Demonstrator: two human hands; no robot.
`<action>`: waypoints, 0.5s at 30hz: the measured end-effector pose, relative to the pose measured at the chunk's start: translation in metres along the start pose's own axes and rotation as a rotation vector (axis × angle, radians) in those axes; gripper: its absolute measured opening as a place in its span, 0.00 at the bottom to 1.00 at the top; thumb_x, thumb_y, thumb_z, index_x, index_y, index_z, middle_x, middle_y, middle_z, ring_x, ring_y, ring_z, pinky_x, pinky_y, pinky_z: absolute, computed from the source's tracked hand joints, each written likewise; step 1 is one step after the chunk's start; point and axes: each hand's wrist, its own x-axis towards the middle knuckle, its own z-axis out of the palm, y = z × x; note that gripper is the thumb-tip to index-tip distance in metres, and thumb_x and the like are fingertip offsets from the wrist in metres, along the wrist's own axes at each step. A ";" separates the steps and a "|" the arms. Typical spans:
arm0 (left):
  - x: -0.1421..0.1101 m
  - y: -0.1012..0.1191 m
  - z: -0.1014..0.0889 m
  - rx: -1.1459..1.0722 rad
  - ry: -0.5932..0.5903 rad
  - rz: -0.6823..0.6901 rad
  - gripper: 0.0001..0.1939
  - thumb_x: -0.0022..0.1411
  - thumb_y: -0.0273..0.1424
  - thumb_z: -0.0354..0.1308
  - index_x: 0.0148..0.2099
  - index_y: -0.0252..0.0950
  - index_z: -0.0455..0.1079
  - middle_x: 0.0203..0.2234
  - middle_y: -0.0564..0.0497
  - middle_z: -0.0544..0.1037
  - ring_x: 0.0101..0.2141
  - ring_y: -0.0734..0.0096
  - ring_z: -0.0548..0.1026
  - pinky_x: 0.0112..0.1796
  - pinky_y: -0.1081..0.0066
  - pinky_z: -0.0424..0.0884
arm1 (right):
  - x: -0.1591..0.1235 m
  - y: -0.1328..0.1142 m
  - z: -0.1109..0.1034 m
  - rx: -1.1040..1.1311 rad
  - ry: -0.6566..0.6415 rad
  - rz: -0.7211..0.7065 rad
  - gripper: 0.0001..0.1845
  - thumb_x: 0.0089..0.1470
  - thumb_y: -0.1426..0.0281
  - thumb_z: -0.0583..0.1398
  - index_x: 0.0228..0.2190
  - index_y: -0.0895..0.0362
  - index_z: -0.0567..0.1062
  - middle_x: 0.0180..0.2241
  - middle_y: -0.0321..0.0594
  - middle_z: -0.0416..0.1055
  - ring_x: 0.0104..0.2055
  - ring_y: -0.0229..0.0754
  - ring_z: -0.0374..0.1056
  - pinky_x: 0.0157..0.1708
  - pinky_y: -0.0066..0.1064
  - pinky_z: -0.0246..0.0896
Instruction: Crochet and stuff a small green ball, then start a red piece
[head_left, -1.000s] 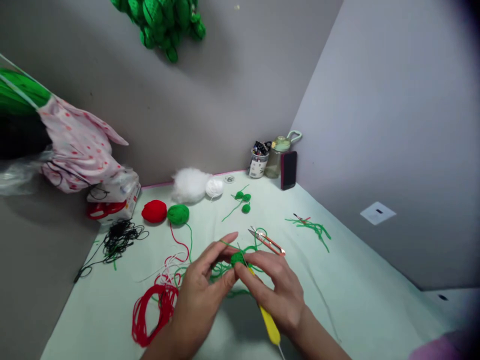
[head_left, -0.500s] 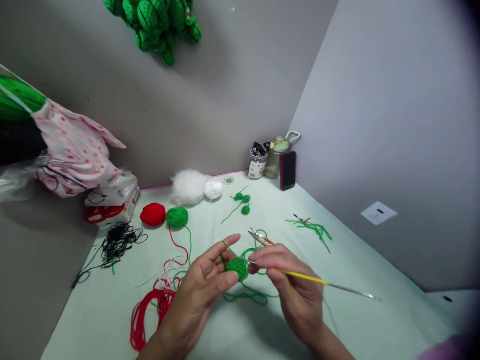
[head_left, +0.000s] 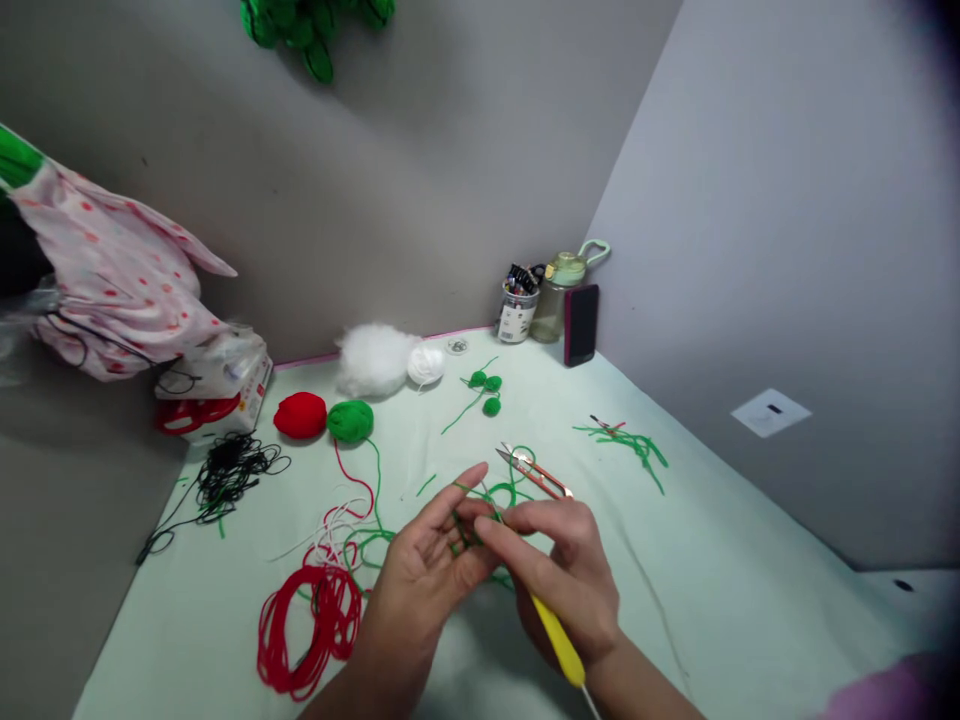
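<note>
My left hand (head_left: 427,575) is closed around a small green crochet piece, now mostly hidden behind the fingers. A green yarn strand (head_left: 462,486) runs over its raised index finger. In my right hand (head_left: 566,570) is a crochet hook with a yellow handle (head_left: 556,638), slanting down toward me; its tip is up at the left fingers, where both hands meet. Loops of green yarn lie on the cloth beneath and behind them. Just beyond the right hand rest orange-handled thread snips (head_left: 544,478), blades partly over the yarn.
At left lie a red yarn ball (head_left: 300,415), a green yarn ball (head_left: 350,422), a red yarn skein (head_left: 279,630) and tangled black yarn (head_left: 229,475). White stuffing (head_left: 375,360), small green crochet pieces (head_left: 491,406), a pen cup (head_left: 516,318), bottle (head_left: 549,315) and phone (head_left: 581,325) stand farther back.
My right hand has turned, swinging the hook's yellow handle from pointing right to pointing down toward me. Its fingers now cover the green piece. The view has shifted slightly.
</note>
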 end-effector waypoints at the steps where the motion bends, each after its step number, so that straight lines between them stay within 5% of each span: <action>1: 0.000 0.001 0.001 -0.039 -0.018 -0.045 0.26 0.53 0.34 0.77 0.55 0.47 0.81 0.39 0.51 0.80 0.44 0.68 0.77 0.48 0.72 0.71 | 0.000 0.000 0.000 0.007 0.010 -0.037 0.15 0.60 0.73 0.67 0.46 0.45 0.84 0.37 0.39 0.77 0.39 0.43 0.75 0.38 0.34 0.73; 8: 0.003 0.022 -0.004 -0.158 -0.131 -0.110 0.21 0.61 0.31 0.71 0.57 0.38 0.80 0.34 0.49 0.83 0.37 0.72 0.78 0.46 0.74 0.71 | 0.021 0.003 -0.010 0.414 0.026 0.202 0.10 0.68 0.69 0.60 0.41 0.51 0.83 0.31 0.40 0.77 0.33 0.43 0.73 0.38 0.39 0.72; 15: 0.003 0.019 -0.011 -0.061 -0.118 -0.086 0.18 0.59 0.33 0.71 0.53 0.39 0.83 0.39 0.47 0.83 0.41 0.69 0.78 0.47 0.72 0.70 | 0.028 0.008 -0.014 0.838 0.005 0.480 0.10 0.66 0.65 0.62 0.34 0.53 0.83 0.28 0.37 0.73 0.25 0.35 0.67 0.23 0.26 0.65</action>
